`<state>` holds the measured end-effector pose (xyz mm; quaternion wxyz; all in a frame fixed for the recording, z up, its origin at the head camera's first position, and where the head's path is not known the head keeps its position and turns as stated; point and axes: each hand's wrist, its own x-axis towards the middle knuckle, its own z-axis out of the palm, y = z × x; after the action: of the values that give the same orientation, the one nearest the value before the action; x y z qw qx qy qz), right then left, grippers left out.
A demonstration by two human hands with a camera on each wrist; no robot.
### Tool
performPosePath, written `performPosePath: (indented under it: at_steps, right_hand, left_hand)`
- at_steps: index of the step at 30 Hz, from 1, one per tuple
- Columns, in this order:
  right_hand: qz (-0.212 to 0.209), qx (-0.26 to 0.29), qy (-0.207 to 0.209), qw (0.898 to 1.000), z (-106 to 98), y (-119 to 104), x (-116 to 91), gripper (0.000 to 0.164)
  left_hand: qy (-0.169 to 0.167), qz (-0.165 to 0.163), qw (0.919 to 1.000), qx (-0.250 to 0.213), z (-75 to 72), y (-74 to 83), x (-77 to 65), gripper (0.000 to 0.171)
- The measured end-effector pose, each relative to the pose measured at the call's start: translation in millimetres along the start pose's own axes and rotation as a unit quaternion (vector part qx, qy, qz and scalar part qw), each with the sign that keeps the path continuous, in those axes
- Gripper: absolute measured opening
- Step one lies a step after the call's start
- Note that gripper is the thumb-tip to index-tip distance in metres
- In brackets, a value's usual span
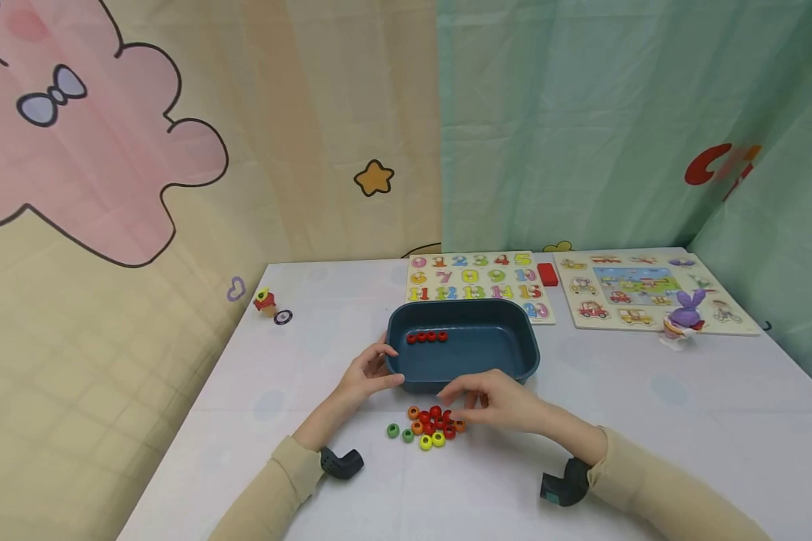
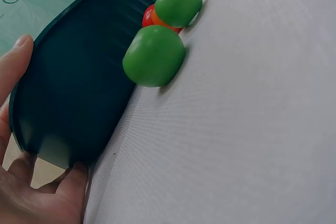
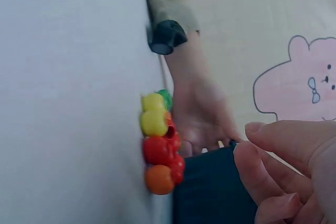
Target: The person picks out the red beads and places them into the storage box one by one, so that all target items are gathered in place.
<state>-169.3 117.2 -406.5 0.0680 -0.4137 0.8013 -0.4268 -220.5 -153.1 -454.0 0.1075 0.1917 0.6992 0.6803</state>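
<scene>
A dark blue rectangular bin sits on the table with a row of several red beads inside, along its back left. My left hand holds the bin's left end, thumb at the front rim and fingers around the side. Just in front of the bin lies a loose group of red, orange, yellow and green beads; two green beads show large in the left wrist view. Over the right side of this group hovers my right hand, fingers loosely bent, with no bead visible between thumb and forefinger.
Behind the bin lie a number puzzle board, a red block and a vehicle puzzle board. A purple toy stands at the right board's front edge. A small ice-cream-shaped toy is at the back left.
</scene>
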Motion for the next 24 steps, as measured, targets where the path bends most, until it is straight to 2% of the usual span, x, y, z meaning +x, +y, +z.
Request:
performPosePath:
  at_steps: [10, 24]
  right_hand:
    - [0.079, -0.089, 0.014, 0.993, 29, 17, -8, 0.028]
    - [0.115, -0.097, 0.068, 0.986, 41, 28, -8, 0.021]
  left_hand:
    - [0.011, 0.009, 0.9999, 0.003, -1.0, -5.9, 0.0, 0.045]
    - [0.017, 0.006, 0.9998, 0.007, -1.0, -6.4, 0.3, 0.043]
